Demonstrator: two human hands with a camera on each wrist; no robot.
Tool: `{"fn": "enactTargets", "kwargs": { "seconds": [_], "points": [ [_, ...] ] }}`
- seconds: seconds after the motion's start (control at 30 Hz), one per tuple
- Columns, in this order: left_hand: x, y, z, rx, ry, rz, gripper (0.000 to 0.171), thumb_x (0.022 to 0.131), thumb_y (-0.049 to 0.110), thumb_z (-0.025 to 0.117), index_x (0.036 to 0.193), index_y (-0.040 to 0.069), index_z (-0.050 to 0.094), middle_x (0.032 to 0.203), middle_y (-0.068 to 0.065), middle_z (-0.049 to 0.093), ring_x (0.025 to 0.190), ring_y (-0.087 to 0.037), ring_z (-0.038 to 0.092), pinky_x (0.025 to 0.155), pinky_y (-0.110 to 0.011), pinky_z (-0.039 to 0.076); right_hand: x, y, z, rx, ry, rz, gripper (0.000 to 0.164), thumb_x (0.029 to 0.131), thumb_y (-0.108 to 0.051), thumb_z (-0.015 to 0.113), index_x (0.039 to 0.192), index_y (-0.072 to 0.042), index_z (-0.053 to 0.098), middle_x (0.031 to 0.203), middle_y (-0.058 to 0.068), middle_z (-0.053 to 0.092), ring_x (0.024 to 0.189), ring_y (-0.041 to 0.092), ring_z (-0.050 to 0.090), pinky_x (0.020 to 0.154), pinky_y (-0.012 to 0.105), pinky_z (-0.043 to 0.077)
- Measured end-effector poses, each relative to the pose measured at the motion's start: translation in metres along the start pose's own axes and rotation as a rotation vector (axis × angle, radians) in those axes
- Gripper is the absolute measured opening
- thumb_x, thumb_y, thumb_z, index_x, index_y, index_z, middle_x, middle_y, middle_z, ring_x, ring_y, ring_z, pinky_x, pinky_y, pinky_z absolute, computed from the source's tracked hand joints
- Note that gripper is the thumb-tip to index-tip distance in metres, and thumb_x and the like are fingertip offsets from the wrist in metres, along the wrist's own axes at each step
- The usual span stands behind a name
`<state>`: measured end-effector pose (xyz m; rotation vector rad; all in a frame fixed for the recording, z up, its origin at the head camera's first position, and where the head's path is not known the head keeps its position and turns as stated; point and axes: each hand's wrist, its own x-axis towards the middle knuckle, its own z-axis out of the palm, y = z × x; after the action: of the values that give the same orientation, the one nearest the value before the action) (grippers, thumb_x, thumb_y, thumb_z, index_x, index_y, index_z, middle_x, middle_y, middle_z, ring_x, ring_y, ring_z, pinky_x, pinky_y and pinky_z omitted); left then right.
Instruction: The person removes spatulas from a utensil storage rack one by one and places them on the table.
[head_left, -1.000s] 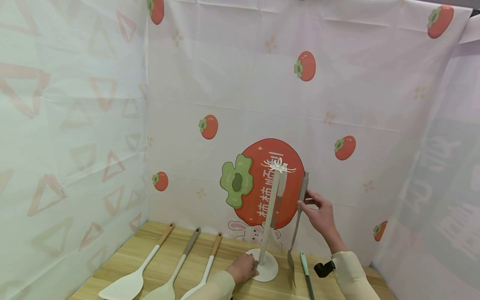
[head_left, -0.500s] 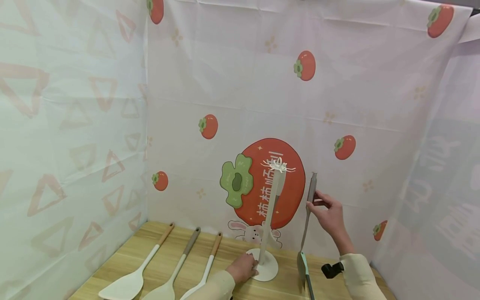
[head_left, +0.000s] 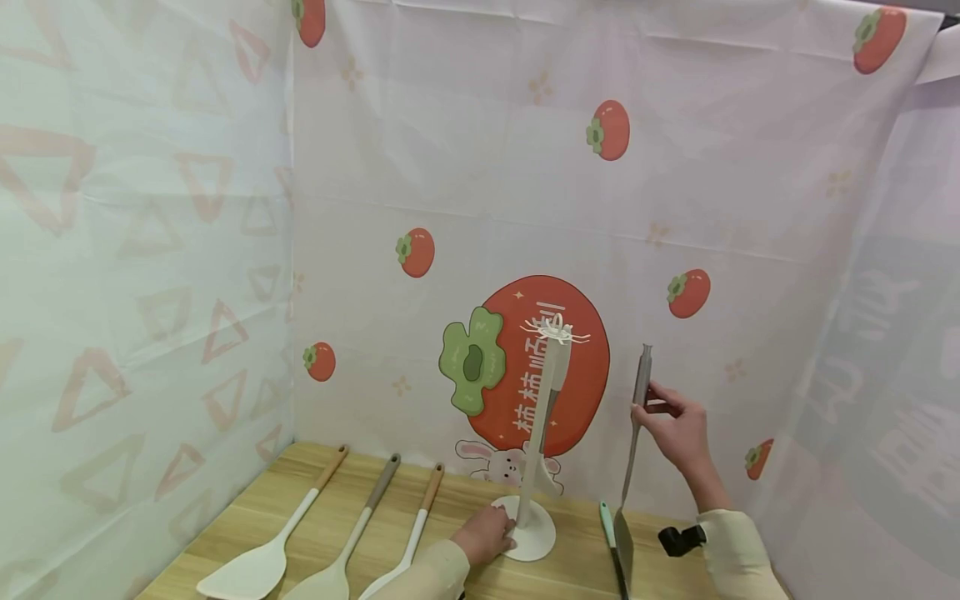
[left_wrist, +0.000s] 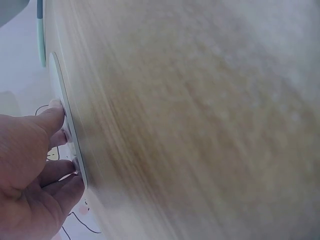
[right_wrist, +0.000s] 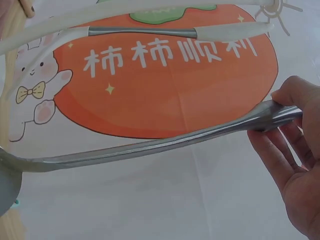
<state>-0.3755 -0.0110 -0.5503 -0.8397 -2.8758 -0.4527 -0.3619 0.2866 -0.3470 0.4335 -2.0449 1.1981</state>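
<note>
My right hand (head_left: 678, 429) pinches the upper handle of a grey metal spatula (head_left: 642, 375), held nearly upright with its blade low over the right side of the table. In the right wrist view, thumb and fingers close on its shiny handle (right_wrist: 270, 115). Whether the blade touches the table I cannot tell. My left hand (head_left: 486, 533) holds the round white base (head_left: 538, 546) of a utensil stand, thumb and fingers at its edge in the left wrist view. From the stand's hooked top (head_left: 557, 332) hangs a utensil with a white handle and metal shaft (right_wrist: 142, 32).
On the table's left lie a white turner (head_left: 251, 571) with a wooden handle, a pale one (head_left: 326, 579) with a grey handle, and another white utensil (head_left: 415, 537). A green-handled utensil (head_left: 607, 525) lies beside the spatula's blade. A printed cloth (head_left: 487, 167) stands behind.
My right hand has carried the metal spatula to the right, away from the stand and past the green-handled utensil. My left hand has stayed on the base.
</note>
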Motion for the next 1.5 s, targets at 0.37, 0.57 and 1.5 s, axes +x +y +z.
{"fn": "enactTargets", "kwargs": {
  "seconds": [0.37,0.57,1.5],
  "points": [
    [0.001,-0.001,0.002,0.007,-0.008,0.002,0.017,0.09,0.025,0.079,0.093,0.008,0.078,0.085,-0.001,0.072,0.079,-0.011,0.063,0.077,-0.027,0.053,-0.001,0.016,-0.015,-0.068,0.008,0.08,0.051,0.086,-0.006,0.08,0.133,0.002,0.064,0.111,0.026,0.07,0.078,-0.009,0.062,0.064,0.016,0.054],
    [0.0,-0.001,0.002,0.005,-0.004,-0.01,0.02,0.09,0.026,0.078,0.098,0.009,0.079,0.088,-0.001,0.073,0.082,-0.012,0.065,0.079,-0.027,0.054,-0.001,0.018,-0.023,-0.109,-0.001,0.127,0.053,0.086,-0.009,0.081,0.135,0.002,0.063,0.114,0.027,0.069,0.077,-0.007,0.06,0.062,0.017,0.053],
    [-0.001,0.0,0.002,-0.058,0.008,-0.013,0.022,0.089,0.024,0.079,0.1,0.006,0.079,0.09,-0.003,0.073,0.082,-0.012,0.064,0.08,-0.029,0.053,-0.013,0.048,-0.038,-0.264,-0.071,0.283,0.049,0.084,-0.007,0.08,0.129,0.006,0.066,0.114,0.029,0.07,0.088,0.033,0.073,0.058,0.023,0.055]
  ]
}}
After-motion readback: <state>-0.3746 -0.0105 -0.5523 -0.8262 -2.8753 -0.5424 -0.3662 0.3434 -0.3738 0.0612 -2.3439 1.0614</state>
